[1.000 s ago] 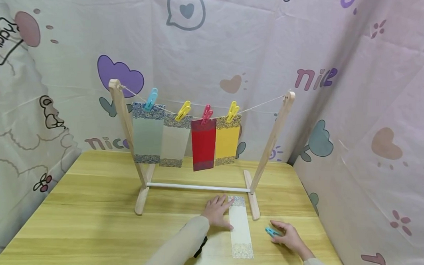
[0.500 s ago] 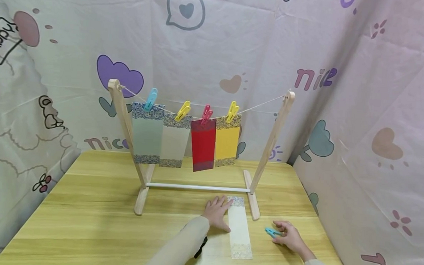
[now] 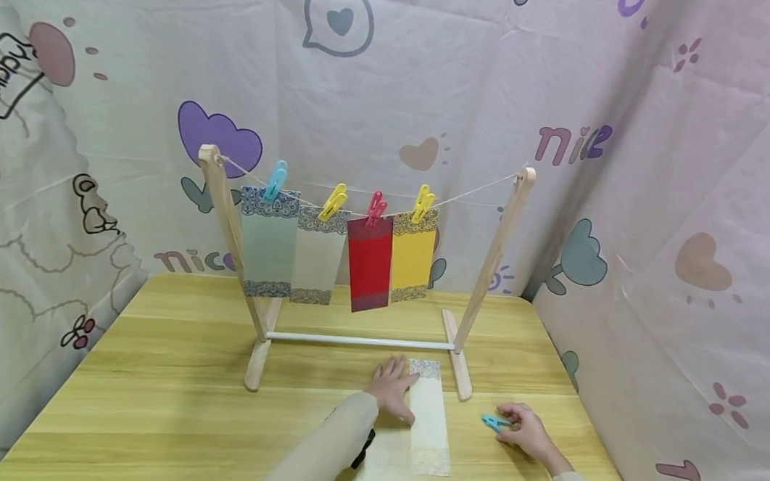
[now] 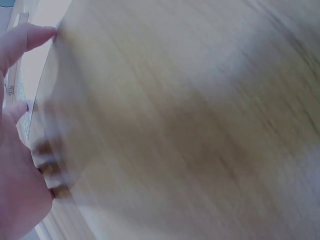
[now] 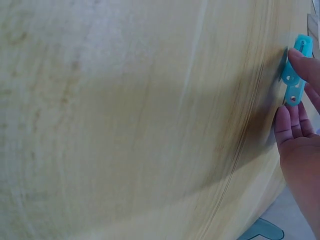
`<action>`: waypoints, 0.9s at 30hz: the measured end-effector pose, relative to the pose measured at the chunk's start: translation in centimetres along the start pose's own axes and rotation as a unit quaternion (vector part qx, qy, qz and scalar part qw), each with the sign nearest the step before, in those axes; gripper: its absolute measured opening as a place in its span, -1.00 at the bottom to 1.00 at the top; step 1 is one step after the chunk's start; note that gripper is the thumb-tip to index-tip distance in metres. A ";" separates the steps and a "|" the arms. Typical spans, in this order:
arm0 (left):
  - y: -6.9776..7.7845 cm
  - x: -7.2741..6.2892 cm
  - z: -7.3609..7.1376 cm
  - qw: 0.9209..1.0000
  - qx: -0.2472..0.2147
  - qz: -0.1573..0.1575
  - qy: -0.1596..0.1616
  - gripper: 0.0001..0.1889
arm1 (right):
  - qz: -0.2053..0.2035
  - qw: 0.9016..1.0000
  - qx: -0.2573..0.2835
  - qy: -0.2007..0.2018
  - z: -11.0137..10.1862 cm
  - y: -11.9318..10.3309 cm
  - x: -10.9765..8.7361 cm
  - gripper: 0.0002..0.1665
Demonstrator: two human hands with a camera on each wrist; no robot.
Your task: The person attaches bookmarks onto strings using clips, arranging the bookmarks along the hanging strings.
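Note:
A long cream card strip [image 3: 428,417] with patterned ends lies on the table in front of the rack. My left hand [image 3: 392,390] is spread flat beside it, thumb and index fingertip on the strip's left edge. In the left wrist view the thumb [image 4: 37,36] reaches the pale edge of the strip. To the right of the strip, my right hand [image 3: 524,429] pinches a blue clothespin [image 3: 494,423] between thumb and fingers, low over the table. The right wrist view shows the clothespin [image 5: 295,70] under the thumb, other fingers curled behind.
A wooden rack [image 3: 498,254] with a string stands behind the hands. Clothespins hold a pale green card [image 3: 269,256], a cream card [image 3: 317,259], a red card [image 3: 368,263] and a yellow card [image 3: 413,256] on the string. A printed curtain [image 3: 366,109] surrounds the table [image 3: 154,403].
The cream card strip has slid slightly left and toward me with the left hand's fingers at its edge. The right hand keeps its place with the blue clothespin.

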State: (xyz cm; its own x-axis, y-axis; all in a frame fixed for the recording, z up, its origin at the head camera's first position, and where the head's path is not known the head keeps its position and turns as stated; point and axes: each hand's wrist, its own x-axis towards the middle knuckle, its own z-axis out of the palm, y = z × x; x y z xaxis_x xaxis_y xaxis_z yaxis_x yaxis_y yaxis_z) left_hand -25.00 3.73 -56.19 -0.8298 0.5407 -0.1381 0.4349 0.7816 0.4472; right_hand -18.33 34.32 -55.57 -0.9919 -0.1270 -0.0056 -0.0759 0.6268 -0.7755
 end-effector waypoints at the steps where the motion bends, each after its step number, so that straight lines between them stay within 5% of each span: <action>1: 0.0 0.0 0.0 1.000 -0.002 -0.002 0.000 -0.03 | 0.001 1.000 -0.001 0.002 0.0 0.0 0.0 -0.47; 11: 0.1 0.2 0.0 0.999 -0.014 -0.006 0.042 -0.30 | 0.003 1.000 -0.008 -0.011 0.1 0.5 0.3 -0.63; 27: -0.1 0.0 -0.7 0.997 0.036 0.013 0.072 -0.32 | 0.023 0.999 -0.027 0.018 0.4 -0.2 0.4 -0.68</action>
State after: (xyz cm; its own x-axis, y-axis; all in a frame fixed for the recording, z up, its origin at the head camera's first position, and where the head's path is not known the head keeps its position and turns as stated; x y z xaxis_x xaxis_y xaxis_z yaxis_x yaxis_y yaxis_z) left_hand -25.34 3.42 -55.63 -0.8569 0.5154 0.0039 0.4774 0.7908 0.3832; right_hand -18.64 33.79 -55.68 -0.9974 -0.0700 -0.0165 -0.0350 0.6723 -0.7395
